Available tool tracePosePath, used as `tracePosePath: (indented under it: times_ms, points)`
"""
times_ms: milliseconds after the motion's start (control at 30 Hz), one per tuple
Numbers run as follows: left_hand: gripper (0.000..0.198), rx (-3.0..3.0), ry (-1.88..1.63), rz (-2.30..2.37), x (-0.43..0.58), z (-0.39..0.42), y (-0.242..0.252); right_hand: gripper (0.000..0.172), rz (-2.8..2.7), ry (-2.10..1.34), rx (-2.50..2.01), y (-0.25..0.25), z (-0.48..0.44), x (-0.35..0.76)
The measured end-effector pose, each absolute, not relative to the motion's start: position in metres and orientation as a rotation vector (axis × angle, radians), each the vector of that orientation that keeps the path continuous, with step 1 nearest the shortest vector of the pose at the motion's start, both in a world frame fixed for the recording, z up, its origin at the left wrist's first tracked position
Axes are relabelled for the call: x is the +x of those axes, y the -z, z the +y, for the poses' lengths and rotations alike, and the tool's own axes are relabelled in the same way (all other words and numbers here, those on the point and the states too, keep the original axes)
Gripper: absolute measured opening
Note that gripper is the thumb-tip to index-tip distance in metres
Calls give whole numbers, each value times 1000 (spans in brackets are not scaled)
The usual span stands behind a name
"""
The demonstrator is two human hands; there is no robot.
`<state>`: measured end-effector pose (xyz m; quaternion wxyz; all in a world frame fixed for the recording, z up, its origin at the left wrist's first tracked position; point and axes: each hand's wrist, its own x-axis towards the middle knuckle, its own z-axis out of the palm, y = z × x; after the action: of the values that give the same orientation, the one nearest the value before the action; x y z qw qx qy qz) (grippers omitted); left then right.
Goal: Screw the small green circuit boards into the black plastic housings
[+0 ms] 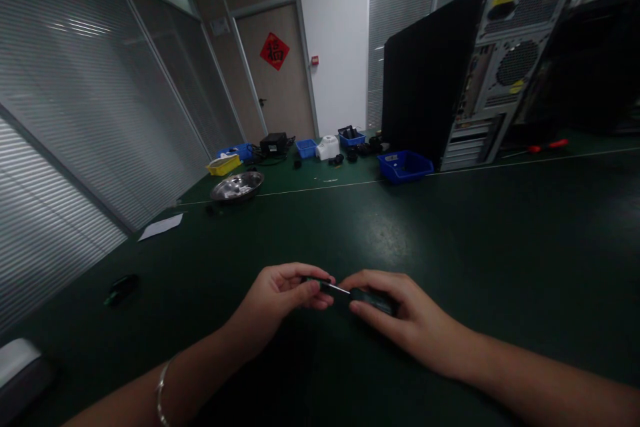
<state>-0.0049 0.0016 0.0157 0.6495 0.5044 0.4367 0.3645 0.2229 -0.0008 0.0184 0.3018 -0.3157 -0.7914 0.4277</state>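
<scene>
Near edge of green table point(450, 247), L hand point(285, 297) pinches the thin metal shaft of a small tool point(334, 289), R hand point(400, 320) fingers closed round its dark handle. Long axis approx left-right, shaft pointing at L hand. Further back: steel bowl point(237, 185), blue bin point(405, 165), PC tower point(475, 73); red door sign point(275, 51) reads "福".
</scene>
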Motion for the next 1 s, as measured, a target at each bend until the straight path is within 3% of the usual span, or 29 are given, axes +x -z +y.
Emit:
tracePosePath:
  times_ms: [400,1000]
  points:
    - [20,896,-823,868,-4,1,-17,24,-2096,-1139,-807,-16,-1,223]
    - [24,973,-851,938,-1,1,-18,25,-2104,-1156,-762,-18,-1,224]
